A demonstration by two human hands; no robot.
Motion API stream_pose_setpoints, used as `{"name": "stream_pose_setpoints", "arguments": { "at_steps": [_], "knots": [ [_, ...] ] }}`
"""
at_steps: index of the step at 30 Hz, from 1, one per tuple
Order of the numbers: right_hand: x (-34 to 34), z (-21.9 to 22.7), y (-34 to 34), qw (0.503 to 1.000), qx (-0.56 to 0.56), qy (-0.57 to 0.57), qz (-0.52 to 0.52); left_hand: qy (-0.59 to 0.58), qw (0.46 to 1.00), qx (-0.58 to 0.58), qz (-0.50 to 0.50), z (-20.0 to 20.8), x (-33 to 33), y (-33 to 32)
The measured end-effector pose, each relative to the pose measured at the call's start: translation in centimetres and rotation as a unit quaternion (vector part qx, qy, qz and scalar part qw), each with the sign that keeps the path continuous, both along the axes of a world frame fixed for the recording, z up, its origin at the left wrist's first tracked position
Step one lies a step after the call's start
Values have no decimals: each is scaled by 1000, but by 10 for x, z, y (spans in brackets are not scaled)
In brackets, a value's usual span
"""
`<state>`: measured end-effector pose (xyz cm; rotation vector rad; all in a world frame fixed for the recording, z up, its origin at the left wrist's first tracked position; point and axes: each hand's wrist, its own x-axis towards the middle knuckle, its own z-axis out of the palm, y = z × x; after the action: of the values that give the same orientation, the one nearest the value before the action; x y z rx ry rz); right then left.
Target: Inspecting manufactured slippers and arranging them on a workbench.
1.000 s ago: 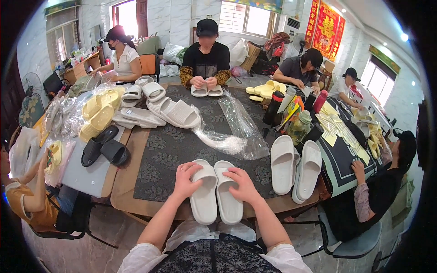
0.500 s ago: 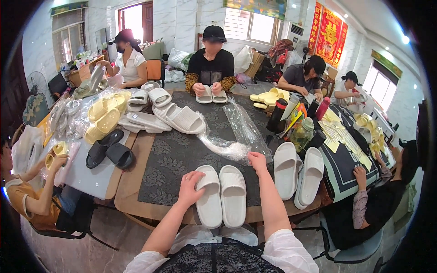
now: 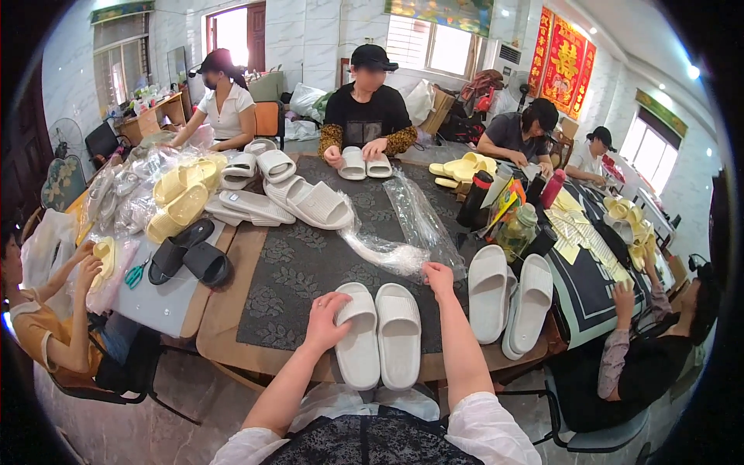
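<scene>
A pair of off-white slide slippers stands before me at the near table edge, toes pointing away. My left hand (image 3: 325,321) grips the left slipper (image 3: 358,358) by its strap, thumb and fingers closed on its outer side. Beside it the right slipper (image 3: 400,353) is untouched. My right hand (image 3: 438,277), past the toes and to the right, pinches the near end of a crumpled clear plastic bag (image 3: 387,253). Another clear bag (image 3: 418,209) lies flat behind it. To the right rest more off-white slippers (image 3: 487,310).
Grey slippers (image 3: 310,203), wrapped yellow slippers (image 3: 180,194) and black slippers (image 3: 186,256) crowd the left. Bottles (image 3: 518,230) and a dark flask (image 3: 474,200) stand at the right. Opposite, a person (image 3: 368,108) handles slippers; others sit around the tables.
My hands keep their places. The person opposite shifts their hands on the slippers. At the left, a person's hands move apart around a yellow slipper, and teal scissors come into sight.
</scene>
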<state>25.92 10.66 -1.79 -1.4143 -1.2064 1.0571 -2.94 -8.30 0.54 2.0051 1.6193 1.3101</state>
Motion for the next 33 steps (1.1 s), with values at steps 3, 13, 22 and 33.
{"name": "stream_pose_setpoints", "arguments": {
  "at_steps": [3, 13, 22, 33],
  "knots": [
    [7, -8, 1, 999, 1, 30, -19, 2, 1000, 9, -10, 1, 3, 0],
    [-2, 1, -3, 999, 14, 41, -7, 4, 1000, 16, -8, 2, 1, -1],
    [-7, 7, -8, 998, 54, 33, -2, 4, 1000, 9, -2, 1, -2, -2],
    [13, -1, -8, 990, 77, 55, -101, 7, 1000, 5, -14, 2, 2, 0]
  ]
}}
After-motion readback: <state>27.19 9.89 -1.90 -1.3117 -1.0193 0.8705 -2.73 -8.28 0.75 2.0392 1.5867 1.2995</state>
